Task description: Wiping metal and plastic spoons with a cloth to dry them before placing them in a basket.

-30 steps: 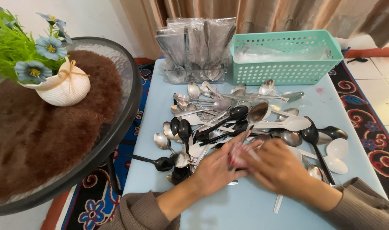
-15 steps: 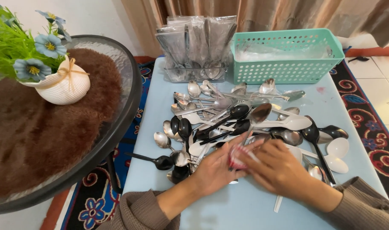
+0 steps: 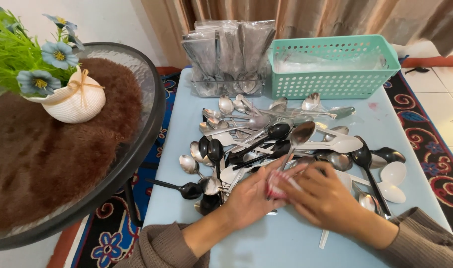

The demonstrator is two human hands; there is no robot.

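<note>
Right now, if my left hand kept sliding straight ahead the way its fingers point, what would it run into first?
Probably the silver spoon standing up out of the pile: the left hand points up and to the right, its fingers already at the spoon's handle beside the small red-and-white piece. Depth is hard to judge here.

From the spoon pile [image 3: 281, 144], you find the basket [image 3: 335, 67] behind, packets [image 3: 229, 54] behind-left, the round table [image 3: 62, 149] left, your hands in front.

Bare table [image 3: 266, 248] lies near the hands [image 3: 291, 196]; beyond, spoon pile [image 3: 286, 144], teal basket [image 3: 335, 67] block the way
</note>
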